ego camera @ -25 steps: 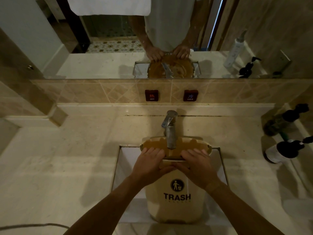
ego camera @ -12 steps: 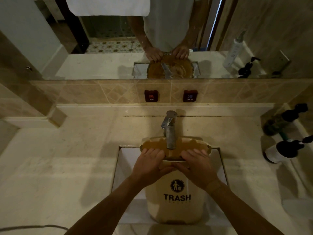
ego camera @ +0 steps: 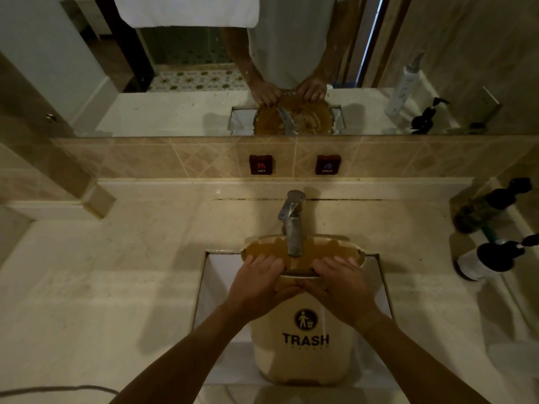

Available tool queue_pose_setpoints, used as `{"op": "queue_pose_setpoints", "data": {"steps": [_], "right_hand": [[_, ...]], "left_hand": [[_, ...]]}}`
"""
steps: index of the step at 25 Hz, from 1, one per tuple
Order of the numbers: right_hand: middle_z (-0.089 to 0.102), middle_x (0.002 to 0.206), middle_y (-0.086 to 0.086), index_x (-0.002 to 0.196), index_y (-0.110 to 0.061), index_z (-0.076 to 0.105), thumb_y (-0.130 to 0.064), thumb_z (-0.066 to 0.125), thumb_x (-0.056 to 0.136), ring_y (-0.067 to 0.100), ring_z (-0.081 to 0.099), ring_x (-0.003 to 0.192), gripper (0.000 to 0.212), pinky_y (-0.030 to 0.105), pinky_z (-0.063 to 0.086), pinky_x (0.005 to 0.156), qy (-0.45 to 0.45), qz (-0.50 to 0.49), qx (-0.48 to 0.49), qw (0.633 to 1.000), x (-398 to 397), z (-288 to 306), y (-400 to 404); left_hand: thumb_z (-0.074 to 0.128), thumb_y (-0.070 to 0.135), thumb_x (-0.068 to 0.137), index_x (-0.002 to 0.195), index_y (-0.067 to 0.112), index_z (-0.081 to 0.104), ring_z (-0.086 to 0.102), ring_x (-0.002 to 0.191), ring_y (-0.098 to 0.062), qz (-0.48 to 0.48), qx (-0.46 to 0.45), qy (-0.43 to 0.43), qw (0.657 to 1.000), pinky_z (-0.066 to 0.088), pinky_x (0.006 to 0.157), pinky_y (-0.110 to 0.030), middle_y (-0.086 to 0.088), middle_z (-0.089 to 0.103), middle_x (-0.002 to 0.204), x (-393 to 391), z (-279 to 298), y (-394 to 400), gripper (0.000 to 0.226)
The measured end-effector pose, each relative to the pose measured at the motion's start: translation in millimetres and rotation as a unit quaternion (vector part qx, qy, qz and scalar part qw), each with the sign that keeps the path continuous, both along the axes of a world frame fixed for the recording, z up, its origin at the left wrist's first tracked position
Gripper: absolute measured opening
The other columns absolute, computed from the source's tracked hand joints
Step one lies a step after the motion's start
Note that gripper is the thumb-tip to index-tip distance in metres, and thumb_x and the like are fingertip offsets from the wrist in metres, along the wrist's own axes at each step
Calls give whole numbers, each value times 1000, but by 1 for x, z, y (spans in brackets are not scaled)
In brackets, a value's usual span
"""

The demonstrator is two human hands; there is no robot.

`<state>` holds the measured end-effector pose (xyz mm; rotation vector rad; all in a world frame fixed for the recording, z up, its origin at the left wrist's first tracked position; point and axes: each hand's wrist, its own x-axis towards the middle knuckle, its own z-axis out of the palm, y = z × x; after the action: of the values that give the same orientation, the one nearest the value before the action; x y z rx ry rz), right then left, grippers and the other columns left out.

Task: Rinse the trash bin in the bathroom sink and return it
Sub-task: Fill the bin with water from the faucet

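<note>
Nothing has moved since the earlier frames: both hands keep the same grip and the trash bin [ego camera: 302, 354] stands as it did, upright in the bathroom sink [ego camera: 210, 290], its open mouth directly under the faucet [ego camera: 291, 225] spout. The left hand [ego camera: 256, 284] and right hand [ego camera: 341, 287] are closed over the bin's near rim, fingers draped inside at 12 o'clock, thumbs meeting on the outer wall above the printed logo. The mirror [ego camera: 175, 112] at 12 o'clock shows the bin's amber interior; whether water is running cannot be told from this view.

By the look of it, the rinsing step is in hand, with filling or swilling under way and emptying and the return still ahead. A next move would likely call for tipping the bin toward the basin to pour out, which means first drawing the rim back toward 6 o'clock so it clears the spout hanging just above it.

Room is tight: the bin nearly fills the basin from side to side, and its far rim rests at the sink's back edge. Open table [ego camera: 102, 287] spreads wide toward 9 o'clock, while dark pump bottles [ego camera: 493, 258] crowd the 3 o'clock side. Hot and cold markers [ego camera: 261, 164] sit on the tiled strip behind the faucet.
</note>
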<state>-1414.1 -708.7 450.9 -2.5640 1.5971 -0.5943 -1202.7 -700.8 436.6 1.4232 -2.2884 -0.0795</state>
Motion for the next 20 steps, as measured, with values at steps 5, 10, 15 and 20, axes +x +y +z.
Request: {"op": "queue_pose_setpoints", "data": {"steps": [5, 10, 15, 20], "right_hand": [[54, 64, -7, 70, -23, 52, -65, 39, 87, 20, 51, 61, 48, 35, 39, 59, -6, 3, -7, 1000, 0, -1, 0], [54, 65, -9, 71, -25, 52, -65, 42, 87, 17, 50, 61, 44, 34, 39, 60, -13, 2, -1, 1000, 0, -4, -1], [53, 65, -10, 71, -26, 51, -64, 45, 86, 17, 50, 62, 41, 34, 39, 60, -9, 0, -8, 1000, 0, -5, -1], [52, 65, -9, 70, -25, 51, -64, 46, 85, 17, 50, 61, 41, 33, 37, 59, -6, -4, -15, 1000, 1, -5, -1]], "left_hand": [[50, 68, 86, 81, 20, 56, 42, 67, -9, 2, -1, -3, 1000, 34, 64, -27, 7, 54, 74, 0, 1, -1, 50], [45, 70, 87, 81, 23, 55, 36, 69, -5, 6, 0, 0, 1000, 32, 66, -25, 9, 55, 75, -1, 0, -1, 49], [44, 71, 87, 81, 23, 54, 39, 68, -6, 5, 3, -4, 1000, 37, 65, -25, 9, 55, 75, 0, -1, -1, 49], [44, 71, 87, 81, 23, 55, 39, 68, -6, 10, 9, -2, 1000, 36, 65, -26, 9, 55, 75, -1, 0, -1, 49]]}}
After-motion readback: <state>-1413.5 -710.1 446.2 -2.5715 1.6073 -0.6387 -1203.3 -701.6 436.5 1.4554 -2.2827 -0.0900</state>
